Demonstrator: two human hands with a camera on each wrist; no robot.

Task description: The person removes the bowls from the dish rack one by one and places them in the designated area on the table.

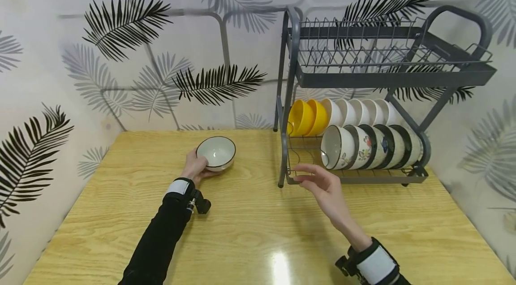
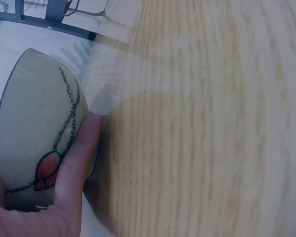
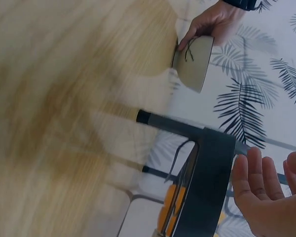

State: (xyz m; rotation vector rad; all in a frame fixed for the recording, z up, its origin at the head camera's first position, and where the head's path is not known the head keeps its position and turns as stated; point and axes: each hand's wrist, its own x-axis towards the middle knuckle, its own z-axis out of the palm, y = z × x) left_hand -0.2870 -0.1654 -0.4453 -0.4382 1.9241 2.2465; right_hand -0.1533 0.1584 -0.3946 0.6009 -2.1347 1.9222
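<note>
My left hand holds a pale bowl with a dark rim, opening upward, low over the left side of the table. The thumb lies over the rim, and a finger runs along the lower outside near the foot. A red bud with a green dotted vine decorates the bowl's outer wall in the left wrist view. Over by the dish rack's front left corner, my right hand holds nothing. Its fingers are loosely bent and apart.
A dark two-tier dish rack stands on the wooden table at the right. On its lower tier are yellow bowls, white bowls and a front row of patterned bowls. Behind is a leaf-patterned wall.
</note>
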